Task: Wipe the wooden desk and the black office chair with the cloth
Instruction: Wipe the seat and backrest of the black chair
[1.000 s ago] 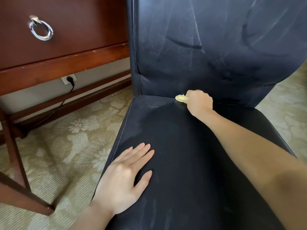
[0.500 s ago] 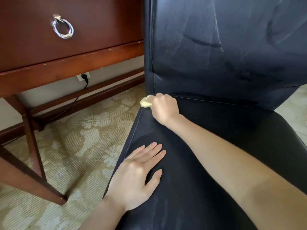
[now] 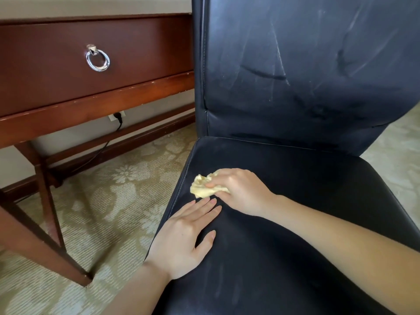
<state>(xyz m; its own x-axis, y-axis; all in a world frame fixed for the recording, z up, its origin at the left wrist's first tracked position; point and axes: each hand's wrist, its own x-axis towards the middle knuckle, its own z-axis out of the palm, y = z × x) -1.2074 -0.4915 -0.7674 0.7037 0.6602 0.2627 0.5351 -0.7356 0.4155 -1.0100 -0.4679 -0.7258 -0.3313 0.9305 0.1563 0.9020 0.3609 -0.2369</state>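
On the seat of the black office chair point(image 3: 306, 201), near its left edge: my right grip point(image 3: 241, 192), fingers curled round a crumpled yellow cloth point(image 3: 203, 187), pressing it to the leather. Just beside, left grip point(image 3: 184, 239), flat, fingers straight, palm on the seat. Behind: streaked backrest point(image 3: 295, 64). Leftward: wooden desk point(image 3: 56, 98), drawer ring pull point(image 3: 98, 59), patterned carpet point(image 3: 109, 201) under it

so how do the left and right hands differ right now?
The left hand lies flat, palm down; the right hand is curled. The left hand holds nothing; the right hand grips the yellow cloth. Both rest on the black chair seat.
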